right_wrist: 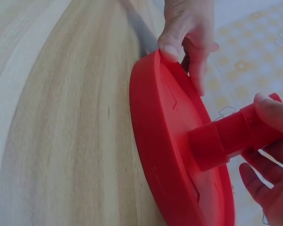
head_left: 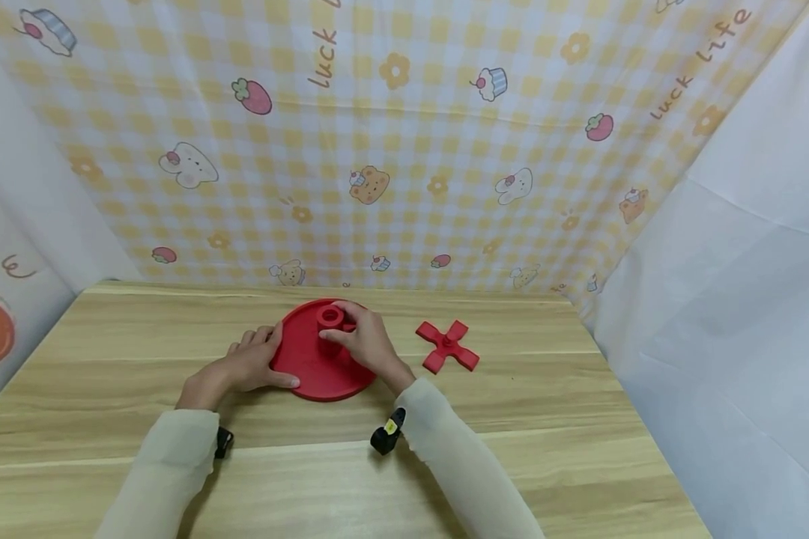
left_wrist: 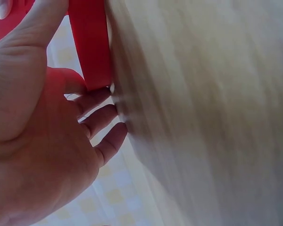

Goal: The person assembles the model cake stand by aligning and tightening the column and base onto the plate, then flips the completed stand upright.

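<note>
A round red base with a raised rim lies flat on the table. My left hand holds its left side, thumb on the near rim and fingers around the edge. From the middle of the base an upright red post rises. A hollow red tube stands in line with the post at its upper end. My right hand pinches this tube between thumb and fingers. Whether the tube is fully seated cannot be told. In the left wrist view, the left fingertips touch the tabletop beside the base.
A red cross-shaped piece with four arms and a short central peg lies on the wooden table, right of the base. Behind the table hangs a yellow checked cloth. White cloth hangs at the right side.
</note>
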`<state>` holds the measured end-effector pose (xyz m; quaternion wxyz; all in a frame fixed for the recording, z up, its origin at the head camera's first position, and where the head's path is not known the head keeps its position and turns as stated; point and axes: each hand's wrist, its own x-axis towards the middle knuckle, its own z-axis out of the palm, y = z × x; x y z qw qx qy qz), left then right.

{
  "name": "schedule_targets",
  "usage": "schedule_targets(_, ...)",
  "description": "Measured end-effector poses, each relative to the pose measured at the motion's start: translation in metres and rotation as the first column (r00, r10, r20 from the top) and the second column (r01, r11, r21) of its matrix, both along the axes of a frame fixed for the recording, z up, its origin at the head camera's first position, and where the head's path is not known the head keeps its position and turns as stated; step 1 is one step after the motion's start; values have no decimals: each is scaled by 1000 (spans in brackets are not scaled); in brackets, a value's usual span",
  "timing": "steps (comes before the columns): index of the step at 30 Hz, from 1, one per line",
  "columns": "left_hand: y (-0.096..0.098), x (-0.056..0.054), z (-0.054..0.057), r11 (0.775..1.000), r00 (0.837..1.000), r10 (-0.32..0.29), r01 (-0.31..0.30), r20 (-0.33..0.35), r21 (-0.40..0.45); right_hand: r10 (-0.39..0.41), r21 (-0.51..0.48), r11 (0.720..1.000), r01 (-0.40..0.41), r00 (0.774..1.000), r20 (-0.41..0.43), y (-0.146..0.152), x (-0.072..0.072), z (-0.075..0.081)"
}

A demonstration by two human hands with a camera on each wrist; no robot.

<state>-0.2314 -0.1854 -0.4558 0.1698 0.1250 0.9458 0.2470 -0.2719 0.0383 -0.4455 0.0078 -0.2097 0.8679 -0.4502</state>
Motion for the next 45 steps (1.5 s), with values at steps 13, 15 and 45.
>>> schedule_targets(13, -2, 2, -2, 1000, 1000, 2, -1, -13, 10, -19, 105, 994, 11, 997, 77, 15, 2, 18)
schedule_targets(15, -3, 2, -1, 1000, 1000, 8, -8, -12, 10, -30, 99, 995, 24, 997, 64, 24, 0, 25)
schedule_targets(45, -1, 5, 1, 999, 1000, 13, -13, -8, 32, -269, 187, 947, 262, 963, 13, 164, -3, 11)
